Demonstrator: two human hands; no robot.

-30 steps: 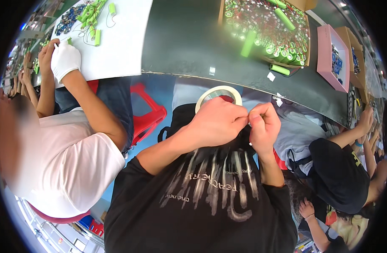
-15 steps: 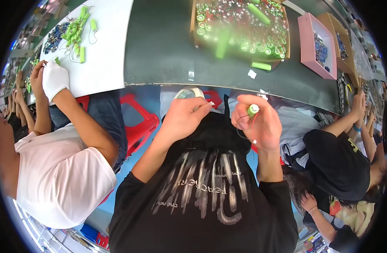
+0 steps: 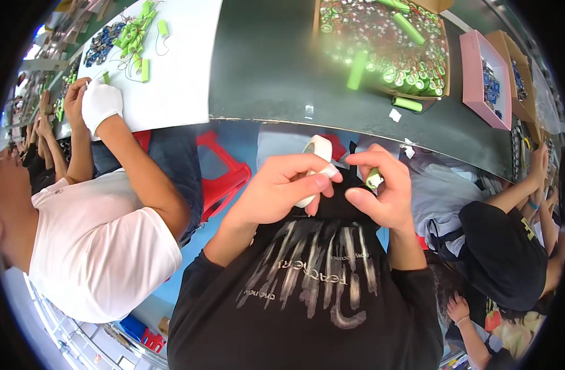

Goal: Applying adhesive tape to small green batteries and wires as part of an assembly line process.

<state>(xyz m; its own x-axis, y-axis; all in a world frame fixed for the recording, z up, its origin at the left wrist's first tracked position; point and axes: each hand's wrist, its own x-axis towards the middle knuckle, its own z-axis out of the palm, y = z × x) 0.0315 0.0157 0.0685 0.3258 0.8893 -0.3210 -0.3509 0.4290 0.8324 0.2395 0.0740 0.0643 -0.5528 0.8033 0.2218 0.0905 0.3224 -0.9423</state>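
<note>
The left hand (image 3: 277,188) pinches a white piece (image 3: 329,171) (a tape roll (image 3: 322,147) shows behind its fingers); the right hand (image 3: 390,197) holds a green cylinder (image 3: 373,179), the surface (image 3: 264,68) beyond both.

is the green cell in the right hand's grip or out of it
In: the green cell is held in the right hand, its end showing between thumb and index finger.

Cell (image 3: 374,179): coloured green, marked white at one end
Tape roll (image 3: 321,147): toned cream-white
Shirt (image 3: 221,314), 6 o'clock: coloured black, patterned with pale streaks
Table (image 3: 264,74), 12 o'clock: surfaced in dark grey-green
Box (image 3: 470,77), 2 o'clock: coloured pink
</note>
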